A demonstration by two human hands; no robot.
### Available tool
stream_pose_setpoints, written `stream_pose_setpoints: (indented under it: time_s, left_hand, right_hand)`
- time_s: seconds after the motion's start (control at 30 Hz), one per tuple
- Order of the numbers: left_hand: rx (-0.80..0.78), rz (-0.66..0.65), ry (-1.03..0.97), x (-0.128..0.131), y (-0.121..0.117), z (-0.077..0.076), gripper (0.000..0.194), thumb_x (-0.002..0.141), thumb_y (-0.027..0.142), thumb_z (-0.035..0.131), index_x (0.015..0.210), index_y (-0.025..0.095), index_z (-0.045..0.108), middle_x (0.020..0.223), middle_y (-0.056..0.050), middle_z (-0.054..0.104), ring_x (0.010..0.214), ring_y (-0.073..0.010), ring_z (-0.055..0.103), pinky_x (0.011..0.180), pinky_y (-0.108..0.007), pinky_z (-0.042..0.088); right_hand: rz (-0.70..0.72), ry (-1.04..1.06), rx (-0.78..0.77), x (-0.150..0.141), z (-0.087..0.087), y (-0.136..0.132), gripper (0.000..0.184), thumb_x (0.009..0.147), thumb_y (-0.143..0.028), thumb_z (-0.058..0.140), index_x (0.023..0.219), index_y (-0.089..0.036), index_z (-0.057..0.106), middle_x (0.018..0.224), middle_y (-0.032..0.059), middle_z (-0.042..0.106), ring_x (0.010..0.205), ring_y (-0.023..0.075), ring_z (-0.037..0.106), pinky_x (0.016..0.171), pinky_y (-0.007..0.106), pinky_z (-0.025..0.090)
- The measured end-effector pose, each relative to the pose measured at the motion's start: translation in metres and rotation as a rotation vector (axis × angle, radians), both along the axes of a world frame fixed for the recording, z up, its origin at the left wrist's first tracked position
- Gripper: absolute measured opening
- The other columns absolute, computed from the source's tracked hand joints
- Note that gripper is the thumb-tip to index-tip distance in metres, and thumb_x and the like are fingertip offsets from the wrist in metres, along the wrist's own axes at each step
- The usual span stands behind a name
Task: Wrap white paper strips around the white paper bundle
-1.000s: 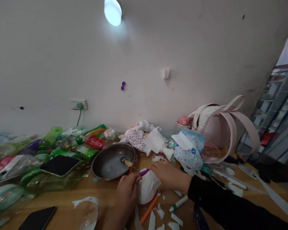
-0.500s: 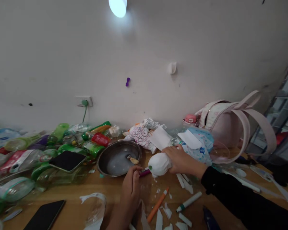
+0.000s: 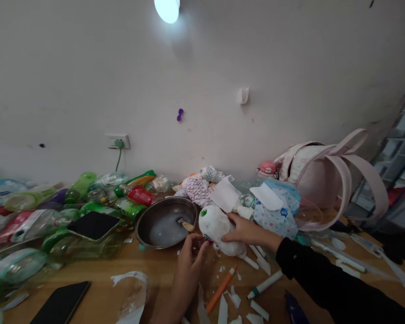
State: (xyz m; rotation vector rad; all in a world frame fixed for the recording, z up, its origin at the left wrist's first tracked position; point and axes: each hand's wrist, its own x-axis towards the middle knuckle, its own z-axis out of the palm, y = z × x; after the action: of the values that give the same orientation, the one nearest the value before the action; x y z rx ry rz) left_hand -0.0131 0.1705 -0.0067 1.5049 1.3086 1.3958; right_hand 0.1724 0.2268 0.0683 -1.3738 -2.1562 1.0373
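Note:
My right hand (image 3: 247, 232), in a black sleeve, grips a bottle wrapped in white paper (image 3: 216, 224). The bottle lies tilted just above the wooden table, its green cap pointing left toward a metal bowl (image 3: 145, 227). My left hand (image 3: 188, 265) reaches up from below. Its fingertips are at the bottle's lower left side, next to a purple marker (image 3: 206, 238) that is mostly hidden. Whether the fingers pinch the marker is unclear. A small brush (image 3: 185, 223) rests inside the bowl.
An orange marker (image 3: 221, 289), a green-tipped white marker (image 3: 266, 284) and white paper scraps (image 3: 222, 310) lie near my hands. Several plastic bottles (image 3: 37, 216) are piled at the left under a dark tablet (image 3: 93, 225). A phone (image 3: 60, 306) lies front left and a pink backpack (image 3: 324, 175) stands at the right.
My right hand lifted the white wrapped bottle off the table, then turned it and brought it lower and leftward beside the bowl. My left hand stayed close, its fingers now stretched toward the bottle.

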Motion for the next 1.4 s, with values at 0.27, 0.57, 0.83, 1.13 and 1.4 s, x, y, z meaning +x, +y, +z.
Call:
stream_pose_setpoints:
  time_s: [0.27, 0.57, 0.83, 1.13, 1.4]
  left_hand:
    - [-0.008, 0.049, -0.032, -0.004, 0.005, -0.007, 0.020, 0.078, 0.040, 0.055, 0.085, 0.022, 0.050, 0.069, 0.002, 0.058, 0.063, -0.0170, 0.054, 0.061, -0.029, 0.041]
    - [0.002, 0.053, -0.045, -0.003, 0.002, -0.005, 0.016, 0.077, 0.037, 0.055, 0.079, 0.022, 0.051, 0.064, 0.004, 0.054, 0.059, -0.0150, 0.050, 0.059, -0.027, 0.038]
    - [-0.025, 0.113, -0.159, 0.000, 0.004, 0.006, 0.016, 0.072, 0.036, 0.055, 0.073, 0.021, 0.051, 0.063, 0.004, 0.051, 0.059, -0.0146, 0.047, 0.057, -0.027, 0.038]
    - [-0.109, 0.117, -0.262, -0.004, 0.008, 0.008, 0.021, 0.069, 0.041, 0.051, 0.074, 0.022, 0.046, 0.059, 0.006, 0.048, 0.048, -0.0129, 0.044, 0.049, -0.026, 0.037]
    - [-0.086, -0.041, -0.100, -0.004, 0.004, 0.014, 0.020, 0.067, 0.037, 0.061, 0.060, 0.018, 0.062, 0.061, 0.001, 0.054, 0.064, -0.0169, 0.048, 0.063, -0.028, 0.035]
  right_hand:
    - [0.022, 0.011, -0.091, -0.005, -0.004, -0.005, 0.064, 0.064, -0.037, 0.066, 0.119, -0.008, 0.050, 0.116, 0.0153, 0.059, 0.101, 0.0284, 0.056, 0.085, 0.036, 0.042]
    - [0.008, 0.007, -0.121, -0.004, -0.010, -0.006, 0.054, 0.065, -0.038, 0.062, 0.109, -0.008, 0.056, 0.110, 0.0157, 0.061, 0.099, 0.0289, 0.056, 0.086, 0.039, 0.041]
    - [-0.040, 0.054, -0.169, 0.001, -0.009, -0.003, 0.051, 0.065, -0.038, 0.058, 0.104, -0.005, 0.056, 0.105, 0.0166, 0.061, 0.094, 0.0283, 0.057, 0.080, 0.037, 0.043]
    - [-0.093, 0.155, -0.249, 0.012, -0.012, -0.003, 0.045, 0.069, -0.039, 0.056, 0.104, -0.011, 0.055, 0.105, 0.0104, 0.063, 0.098, 0.0243, 0.057, 0.082, 0.034, 0.043]
    - [-0.081, 0.173, -0.275, 0.009, -0.008, -0.006, 0.045, 0.068, -0.040, 0.055, 0.101, -0.009, 0.055, 0.103, 0.0124, 0.062, 0.095, 0.0251, 0.057, 0.079, 0.034, 0.042]
